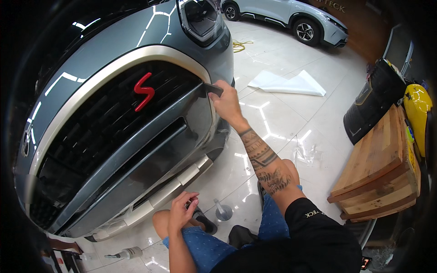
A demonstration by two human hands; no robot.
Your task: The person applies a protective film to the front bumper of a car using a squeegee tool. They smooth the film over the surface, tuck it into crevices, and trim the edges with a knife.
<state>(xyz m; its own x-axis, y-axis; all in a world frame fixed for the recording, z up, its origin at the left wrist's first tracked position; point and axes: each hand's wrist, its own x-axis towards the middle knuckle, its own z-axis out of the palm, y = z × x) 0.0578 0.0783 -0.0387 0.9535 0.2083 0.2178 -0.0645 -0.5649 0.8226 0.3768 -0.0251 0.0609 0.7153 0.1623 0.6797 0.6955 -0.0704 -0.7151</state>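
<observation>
The grey front bumper (195, 113) of a car curves across the left side, with a black grille (104, 109) inside a pale champagne surround (136, 55). On the grille sits a red curved emblem (144, 92). My right hand (226, 101) grips a dark flat squeegee (213, 89), held against the right end of the grey strip below the grille. Clear film with loose edges appears to hang along the lower bumper. My left hand (183, 210) hovers near my left knee, empty, its fingers loosely bent and apart.
Spray bottles (125, 253) (223, 210) stand or lie on the glossy tiled floor. A white sheet (287, 83) lies farther off. To the right are a wooden crate (373, 168), a black drum (371, 102) and a yellow container (416, 113). Another light car (282, 16) is parked behind.
</observation>
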